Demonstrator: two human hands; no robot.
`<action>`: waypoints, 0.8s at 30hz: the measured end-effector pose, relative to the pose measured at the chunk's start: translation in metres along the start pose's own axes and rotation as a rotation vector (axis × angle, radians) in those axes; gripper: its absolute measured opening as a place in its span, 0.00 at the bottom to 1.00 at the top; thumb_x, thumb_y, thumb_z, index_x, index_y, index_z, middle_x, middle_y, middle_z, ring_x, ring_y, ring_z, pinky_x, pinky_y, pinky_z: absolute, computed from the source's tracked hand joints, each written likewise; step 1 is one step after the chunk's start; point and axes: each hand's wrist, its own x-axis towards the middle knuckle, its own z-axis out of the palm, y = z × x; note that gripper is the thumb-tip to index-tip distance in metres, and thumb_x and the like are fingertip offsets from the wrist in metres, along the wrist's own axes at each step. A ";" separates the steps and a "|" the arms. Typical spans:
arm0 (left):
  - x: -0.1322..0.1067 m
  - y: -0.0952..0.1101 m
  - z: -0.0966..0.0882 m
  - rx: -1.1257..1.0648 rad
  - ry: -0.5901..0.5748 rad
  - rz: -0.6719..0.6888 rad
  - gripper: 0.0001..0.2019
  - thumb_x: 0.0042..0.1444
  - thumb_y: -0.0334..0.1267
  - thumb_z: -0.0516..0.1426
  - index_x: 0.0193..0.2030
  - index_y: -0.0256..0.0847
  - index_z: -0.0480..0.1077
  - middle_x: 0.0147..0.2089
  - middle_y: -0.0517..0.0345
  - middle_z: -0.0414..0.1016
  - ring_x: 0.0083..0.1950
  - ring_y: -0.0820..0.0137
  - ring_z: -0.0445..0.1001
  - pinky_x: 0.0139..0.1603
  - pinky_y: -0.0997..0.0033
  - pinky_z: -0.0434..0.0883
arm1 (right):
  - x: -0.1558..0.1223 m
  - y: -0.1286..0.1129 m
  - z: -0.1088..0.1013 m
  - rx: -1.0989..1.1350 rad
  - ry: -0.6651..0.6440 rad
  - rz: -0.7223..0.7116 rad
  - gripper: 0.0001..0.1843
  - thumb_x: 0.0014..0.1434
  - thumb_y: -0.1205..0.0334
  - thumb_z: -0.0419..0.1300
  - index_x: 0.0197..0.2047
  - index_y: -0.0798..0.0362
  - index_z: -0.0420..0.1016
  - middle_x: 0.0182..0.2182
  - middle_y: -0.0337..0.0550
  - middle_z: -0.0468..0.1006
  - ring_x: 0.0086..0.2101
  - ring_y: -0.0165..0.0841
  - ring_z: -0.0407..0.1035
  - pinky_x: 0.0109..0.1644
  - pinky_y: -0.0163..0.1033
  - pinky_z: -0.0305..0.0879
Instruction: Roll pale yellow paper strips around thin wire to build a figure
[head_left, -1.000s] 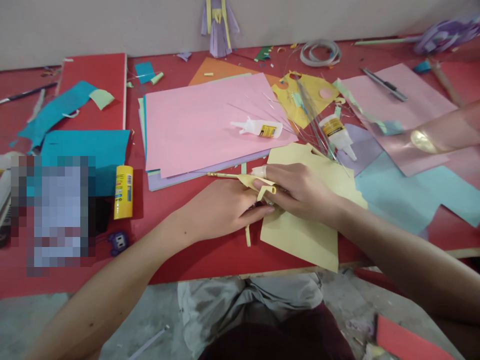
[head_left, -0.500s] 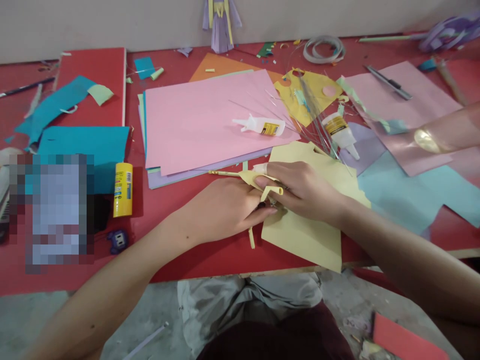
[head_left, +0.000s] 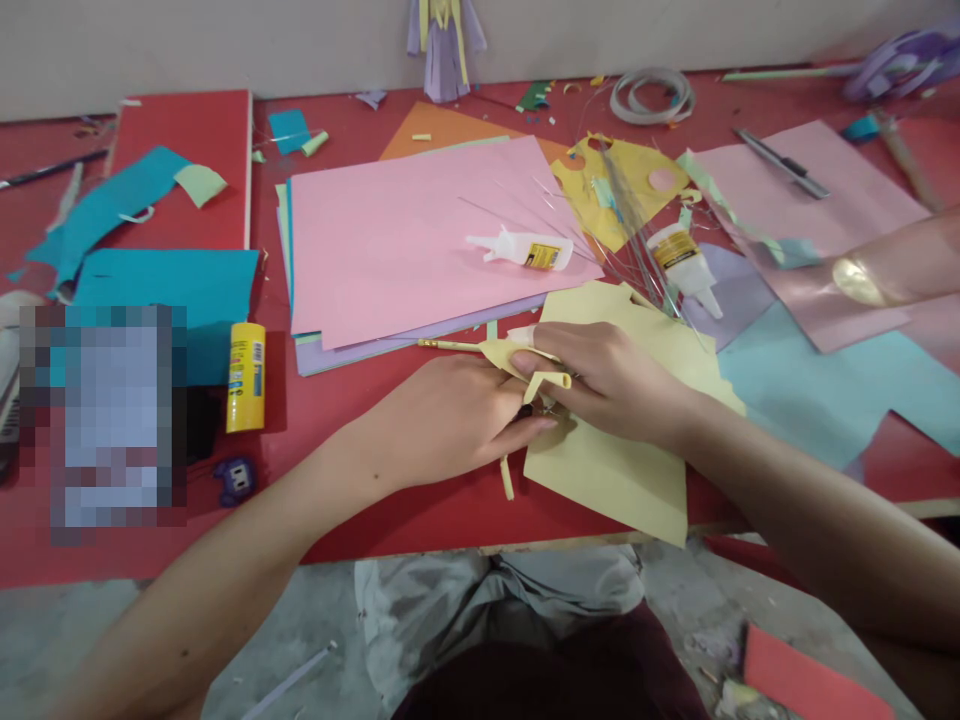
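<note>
The pale yellow sheet point(head_left: 622, 480) reaches the near edge of the desk point(head_left: 405, 520) at one corner, so a bump there could crumple it. Over its left edge is the folded yellow paper point(head_left: 551, 382). The right hand point(head_left: 604, 375) has its grip pinched on this; squeezing too hard could flatten the fold. The left hand point(head_left: 457, 410) is against it too, but its fingertips are hidden, so I cannot tell how that grip stands; uneven pulling could cause a tear. Beyond the sheet, a glue bottle point(head_left: 546, 252) lies on its side and could leak if uncapped.

Counted: one loose strip point(head_left: 508, 478) just left of the sheet; two hands and one folded paper at its left edge; one glue stick point(head_left: 246, 378) well to its left; two bottles beyond it; past those, thin wires point(head_left: 630, 215) too tangled to count; farther right, one cutter point(head_left: 784, 163); farthest back, one paper doll point(head_left: 446, 50).
</note>
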 end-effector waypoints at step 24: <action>0.000 0.002 0.000 -0.036 0.000 0.012 0.15 0.67 0.43 0.50 0.38 0.34 0.72 0.36 0.52 0.77 0.39 0.65 0.76 0.38 0.68 0.69 | 0.000 0.001 0.001 0.030 0.001 -0.012 0.14 0.68 0.63 0.47 0.29 0.51 0.52 0.23 0.34 0.58 0.23 0.27 0.54 0.29 0.35 0.48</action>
